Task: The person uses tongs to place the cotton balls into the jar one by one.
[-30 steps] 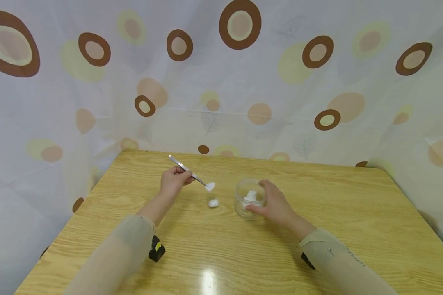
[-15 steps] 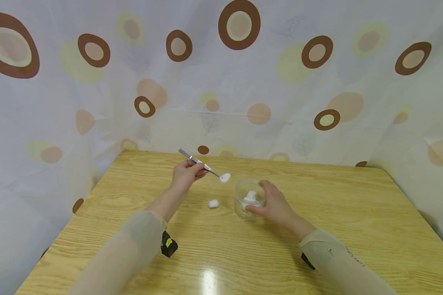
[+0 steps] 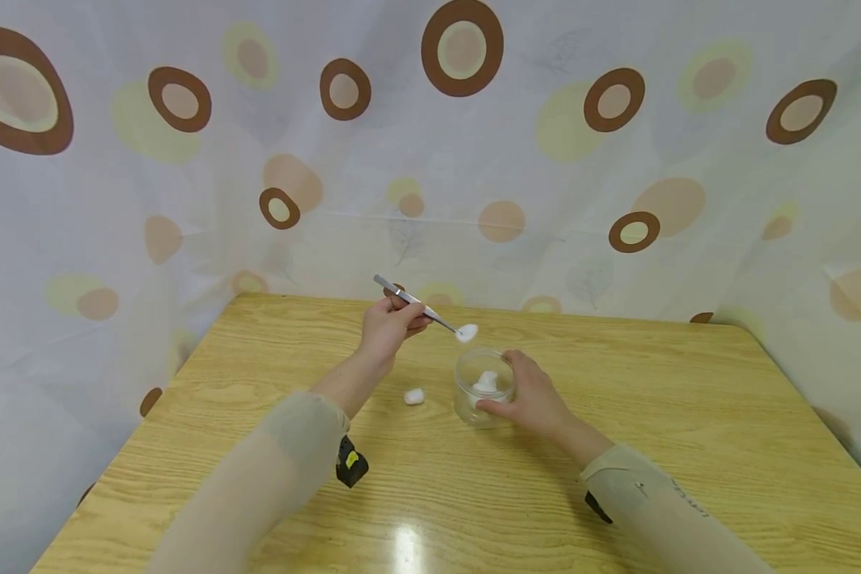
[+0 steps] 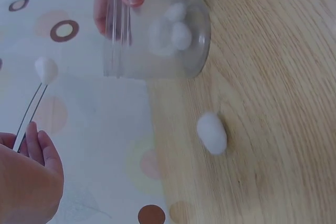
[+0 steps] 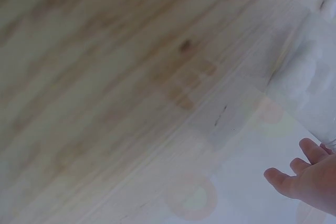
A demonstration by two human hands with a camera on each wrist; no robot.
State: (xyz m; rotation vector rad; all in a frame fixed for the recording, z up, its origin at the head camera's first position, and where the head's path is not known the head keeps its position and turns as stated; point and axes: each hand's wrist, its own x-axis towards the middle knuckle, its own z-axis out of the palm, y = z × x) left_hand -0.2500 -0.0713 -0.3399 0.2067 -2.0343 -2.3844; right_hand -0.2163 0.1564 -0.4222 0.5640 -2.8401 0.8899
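Observation:
My left hand (image 3: pixel 389 328) pinches metal tweezers (image 3: pixel 409 299), whose tips grip a white cotton ball (image 3: pixel 466 332) in the air just above and behind the jar's rim. A clear, lidless jar (image 3: pixel 466 405) stands on the table, with my right hand (image 3: pixel 534 396) gripping its right side, thumb in front. Several cotton balls (image 4: pixel 181 36) lie at the bottom of the jar in the left wrist view. One more cotton ball (image 3: pixel 414 396) rests on the table to the left of the jar. The right wrist view shows only part of the jar and hand.
The wooden table (image 3: pixel 653 383) extends to both sides. A patterned curtain (image 3: pixel 373 143) hangs along its back and sides. Dark wrist cameras sit under both sleeves, the left one (image 3: pixel 351 462) low over the table.
My left hand has moved right and away from me, carrying the tweezers and the cotton ball from over the table to the jar's rim. The right hand and the jar have stayed put.

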